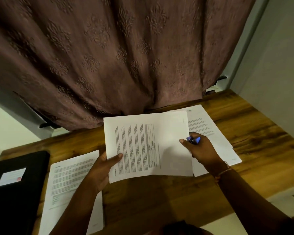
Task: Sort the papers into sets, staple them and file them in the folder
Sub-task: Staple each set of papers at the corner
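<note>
Here, a brown patterned curtain (126, 56) hangs behind a wooden table (253, 133). A black folder (15, 200) lies at the table's left edge. The left paper (70, 180) lies just beside it, the right paper (202, 122) well apart. Between them a printed sheet (148, 145) is held up, turned sideways. The left hand (100, 170) pinches its left edge. The right hand (202, 150), thumb on the right edge, grips a small blue stapler (194, 140).
</note>
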`<state>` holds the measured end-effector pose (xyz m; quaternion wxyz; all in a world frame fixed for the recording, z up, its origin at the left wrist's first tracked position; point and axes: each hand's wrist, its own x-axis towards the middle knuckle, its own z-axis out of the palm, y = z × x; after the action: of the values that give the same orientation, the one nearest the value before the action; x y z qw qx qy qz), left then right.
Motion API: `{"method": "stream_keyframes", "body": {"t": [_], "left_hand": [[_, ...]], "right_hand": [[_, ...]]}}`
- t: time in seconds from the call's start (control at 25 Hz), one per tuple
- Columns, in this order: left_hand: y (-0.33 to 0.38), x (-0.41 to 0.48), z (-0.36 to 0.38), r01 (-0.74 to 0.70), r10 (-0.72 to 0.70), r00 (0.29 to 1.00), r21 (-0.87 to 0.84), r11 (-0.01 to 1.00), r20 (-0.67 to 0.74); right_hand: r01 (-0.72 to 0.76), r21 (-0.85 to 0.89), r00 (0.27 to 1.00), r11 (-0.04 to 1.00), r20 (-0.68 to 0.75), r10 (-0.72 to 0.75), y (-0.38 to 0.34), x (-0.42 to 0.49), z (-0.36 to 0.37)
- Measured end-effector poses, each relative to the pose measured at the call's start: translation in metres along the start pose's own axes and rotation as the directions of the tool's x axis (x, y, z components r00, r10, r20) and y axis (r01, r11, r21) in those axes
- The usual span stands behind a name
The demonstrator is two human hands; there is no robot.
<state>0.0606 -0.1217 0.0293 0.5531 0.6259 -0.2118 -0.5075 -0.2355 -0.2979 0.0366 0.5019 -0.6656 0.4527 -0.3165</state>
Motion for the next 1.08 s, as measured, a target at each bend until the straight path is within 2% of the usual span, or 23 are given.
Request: {"method": "stream_keyframes", "body": {"t": [0.12, 0.24, 0.4, 0.56, 0.72, 0.88, 1.0, 1.08], "left_hand": [[-0.004, 0.001, 0.008, -0.083, 0.083, 0.997, 0.084, 0.993, -0.002], [-0.008, 0.004, 0.011, -0.153, 0.163, 0.985, 0.166, 0.974, -0.05], [-0.032, 0.001, 0.011, -0.143, 0.177, 0.978, 0.265, 0.954, -0.108], [-0.049, 0.0, 0.01, -0.186, 0.232, 0.965, 0.308, 0.933, -0.12], [-0.044, 0.002, 0.006, -0.168, 0.214, 0.966, 0.28, 0.945, -0.144], [-0.054, 0.0, -0.007, -0.082, 0.125, 0.981, 0.264, 0.961, -0.149], [-0.048, -0.003, -0.011, -0.035, 0.056, 0.991, 0.159, 0.987, -0.124], [-0.036, -0.007, -0.01, 0.017, -0.01, 0.996, 0.077, 0.997, -0.092]], "right_hand": [[0.077, -0.093, 0.995, 0.993, -0.063, -0.083, 0.004, 0.001, 0.002], [0.134, -0.043, 0.985, 0.99, -0.101, -0.138, 0.008, -0.007, 0.006], [0.068, -0.221, 0.997, 0.973, -0.012, -0.073, 0.041, -0.016, 0.011], [0.049, -0.211, 0.998, 0.976, -0.031, -0.056, 0.052, -0.018, 0.019], [0.13, -0.298, 0.987, 0.946, -0.053, -0.153, 0.046, -0.003, 0.022], [0.019, -0.228, 0.999, 0.974, 0.046, -0.009, 0.057, -0.004, 0.024], [0.023, -0.27, 0.999, 0.963, 0.049, -0.011, 0.052, 0.005, 0.021], [0.044, -0.201, 0.998, 0.978, 0.056, -0.034, 0.04, 0.015, 0.014]]}}
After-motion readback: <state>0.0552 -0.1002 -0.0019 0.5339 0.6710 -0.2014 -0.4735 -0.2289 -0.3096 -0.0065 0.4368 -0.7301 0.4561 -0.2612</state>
